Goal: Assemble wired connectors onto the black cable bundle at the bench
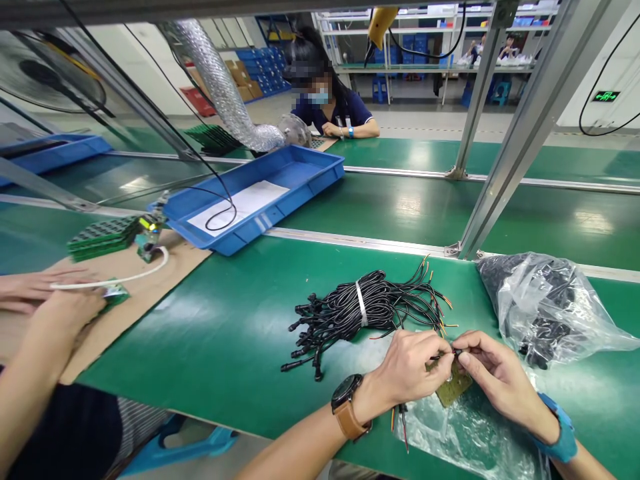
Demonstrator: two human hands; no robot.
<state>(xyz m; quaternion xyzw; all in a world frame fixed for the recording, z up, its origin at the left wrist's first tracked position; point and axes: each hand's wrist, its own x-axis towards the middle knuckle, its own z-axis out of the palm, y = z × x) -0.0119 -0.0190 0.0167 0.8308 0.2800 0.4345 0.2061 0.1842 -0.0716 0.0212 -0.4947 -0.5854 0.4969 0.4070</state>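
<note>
Green bench [240, 333], blue tray [300, 175] holding paper [245, 203]

Small circuit board [453, 387] mostly hidden under both hands' fingers [440, 353]; co-worker's face blurred.

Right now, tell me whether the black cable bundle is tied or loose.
Tied: a white band wraps the middle of the black cable bundle, though the ends fan out freely.

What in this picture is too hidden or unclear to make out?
- Small circuit board, head view: mostly covered by left hand and right hand.
- Contents of clear bag: blurred by crinkled plastic.
- Co-worker's hands: cut off at left edge.
- Green sign: too small to read.
</note>
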